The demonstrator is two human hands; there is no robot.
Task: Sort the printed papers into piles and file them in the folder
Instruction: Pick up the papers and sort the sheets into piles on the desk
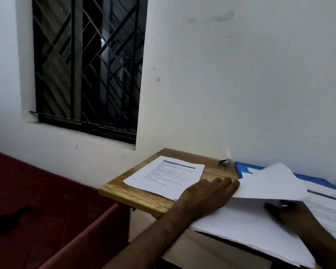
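A printed sheet lies alone on the left part of the wooden table. My left hand lies flat, fingers straight, at the left edge of a lifted blank-side sheet. My right hand is under that sheet and grips its near edge. Below it a thick pile of papers overhangs the table's front edge. Another printed sheet lies at the right. The blue folder sits against the wall, mostly covered by papers.
A small stapler rests by the wall behind the papers. A dark red bed surface lies to the left of the table, and a barred window is set in the white wall.
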